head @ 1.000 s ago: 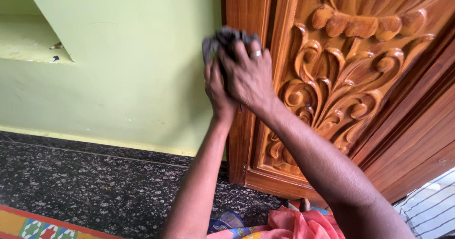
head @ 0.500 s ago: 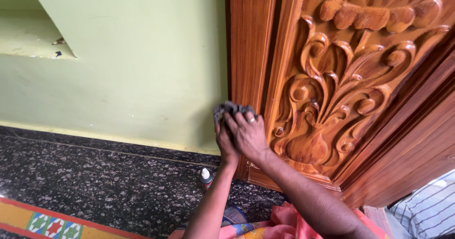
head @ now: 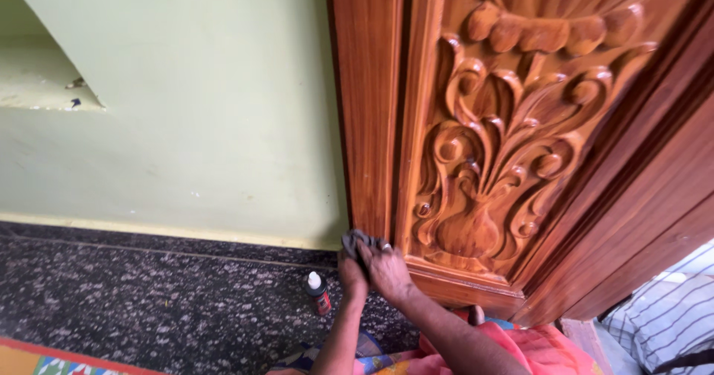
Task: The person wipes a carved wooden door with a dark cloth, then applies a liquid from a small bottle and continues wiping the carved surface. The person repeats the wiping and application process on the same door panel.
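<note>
A: What is nearest to the camera?

B: A pink cloth garment (head: 513,349) at the bottom edge, and the two forearms going forward from it. Both hands meet low on the door.

A: What do the hands hold?

B: A dark grey rag (head: 357,239). The right hand (head: 388,269) lies over it with the fingers closed on the bunched cloth, and the left hand (head: 351,277) grips it from the side, also closed on it. The rag is pressed against the bottom of the door's plain upright strip, just beside the wall (head: 201,122).

A: How will the rag handle?

B: I judge it is light, soft and limp. It crumples into any shape, so it will not slip out easily, but loose ends may hang out. I think it is best to take it as a wad in the palm, with the fingers spread on the back, as it is held here.

A: And around the hands?

B: On the speckled floor (head: 134,300), just left of the left wrist, a small bottle (head: 318,293) stands upright, red with a white cap, apart from the hands.

A: Farther away?

B: The door (head: 520,122) is glossy brown wood, hard and stiff, with a deep carved flower pattern. Its polished surface looks smooth, so the rag should slide on it. Behind all is the pale green wall.
</note>
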